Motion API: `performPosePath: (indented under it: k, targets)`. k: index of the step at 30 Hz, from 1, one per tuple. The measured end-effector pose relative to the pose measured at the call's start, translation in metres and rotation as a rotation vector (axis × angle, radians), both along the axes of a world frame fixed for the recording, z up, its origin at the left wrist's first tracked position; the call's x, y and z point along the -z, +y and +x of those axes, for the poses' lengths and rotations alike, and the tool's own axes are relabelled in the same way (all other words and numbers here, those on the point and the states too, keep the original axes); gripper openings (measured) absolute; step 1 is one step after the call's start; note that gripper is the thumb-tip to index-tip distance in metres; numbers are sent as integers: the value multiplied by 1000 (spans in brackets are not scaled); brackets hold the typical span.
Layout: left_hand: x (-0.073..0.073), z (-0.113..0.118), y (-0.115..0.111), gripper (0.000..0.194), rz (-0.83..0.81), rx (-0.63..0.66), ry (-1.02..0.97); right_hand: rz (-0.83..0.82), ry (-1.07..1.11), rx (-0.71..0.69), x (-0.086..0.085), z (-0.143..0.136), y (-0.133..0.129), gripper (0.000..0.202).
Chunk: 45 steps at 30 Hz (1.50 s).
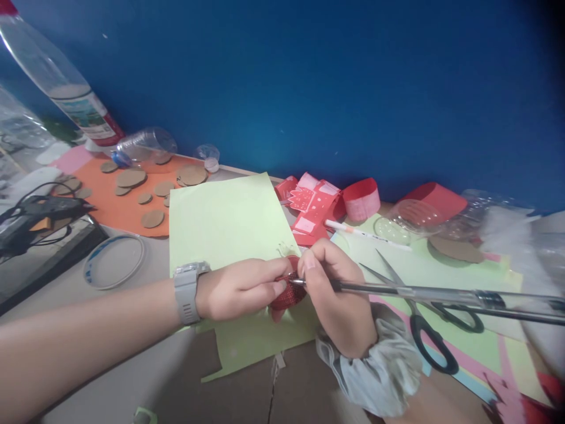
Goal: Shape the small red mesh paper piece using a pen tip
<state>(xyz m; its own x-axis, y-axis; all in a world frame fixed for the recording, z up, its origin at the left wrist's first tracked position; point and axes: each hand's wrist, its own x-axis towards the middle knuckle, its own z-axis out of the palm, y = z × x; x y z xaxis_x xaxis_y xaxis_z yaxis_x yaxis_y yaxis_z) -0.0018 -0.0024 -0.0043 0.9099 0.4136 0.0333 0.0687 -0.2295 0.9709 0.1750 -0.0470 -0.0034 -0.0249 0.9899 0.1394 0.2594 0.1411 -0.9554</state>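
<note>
Bottle label (pixel 86 116) seems too blurred to read; right hand (pixel 338 312) grips pen (pixel 445 294).

Close head-worn view, forward and down over the table (pixel 156 250)

Left, we log a tall bottle (pixel 75 88) before a blue wall (pixel 291 88); cardboard discs (pixel 131 178) on orange paper (pixel 113 211); a ring (pixel 89 268) nearby. Right, we note scissors (pixel 418 322), blades apart.
</note>
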Motion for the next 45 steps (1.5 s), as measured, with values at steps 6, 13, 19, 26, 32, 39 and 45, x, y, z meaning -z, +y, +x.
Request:
performPosePath:
  k: [6, 13, 19, 26, 32, 39, 45]
  targets:
    - [0, -1, 0, 26, 5, 2, 7, -17, -2, -2, -1, 0, 0, 22]
    - [1, -1, 0, 27, -4, 6, 9, -4, -1, 7, -1, -1, 1, 23]
    - [1, -1, 0, 27, -14, 8, 6, 9, 6, 2, 1, 0, 0, 23]
    - [1, -1, 1, 24, -18, 6, -13, -4, 35, -6, 0, 0, 1, 24]
    - [1, -2, 0, 26, -11, 8, 7, -5, 42, -6, 0, 0, 1, 24]
    - [1, 0, 0, 29, -7, 1, 12, -2, 53, -6, 2, 0, 2, 24]
    - [1, -1, -1, 28, -4, -8, 5, -1, 58, -16, 4, 1, 2, 24]
